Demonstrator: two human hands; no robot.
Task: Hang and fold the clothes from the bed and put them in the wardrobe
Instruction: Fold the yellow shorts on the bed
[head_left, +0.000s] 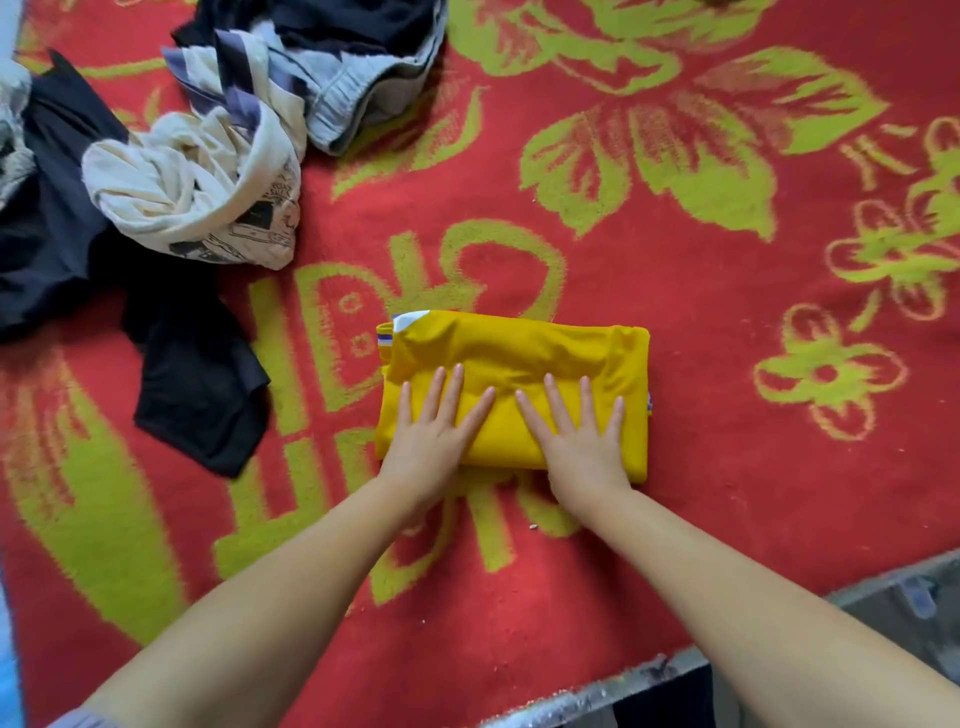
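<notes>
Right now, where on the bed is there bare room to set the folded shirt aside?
Bare blanket lies right of the yellow shirt and beyond it. The upper left is crowded: black garment, cream shirt, grey shorts.

Bed (727, 322) covered by red blanket with yellow-green flower pattern. Folded yellow garment (524, 358) lies flat near middle. Black garment (197, 384) spread at left. Crumpled cream printed garment (197, 192) beside it at upper left. Grey and dark clothes (353, 88) piled at top.
</notes>
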